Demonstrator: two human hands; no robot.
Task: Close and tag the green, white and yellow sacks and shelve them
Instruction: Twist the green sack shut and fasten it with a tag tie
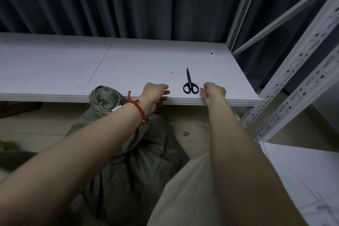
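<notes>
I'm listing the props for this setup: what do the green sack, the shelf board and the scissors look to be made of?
The green sack: probably woven plastic, dull with a faint glitter along the weave. The shelf board: likely laminated board, matt white face, ribbed front edge. The scissors: dark metal blades, glossy black handles, seemingly plastic.

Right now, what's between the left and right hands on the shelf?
Head view: black-handled scissors lie closed on the white shelf between left hand and right hand, nearer the right.
</notes>
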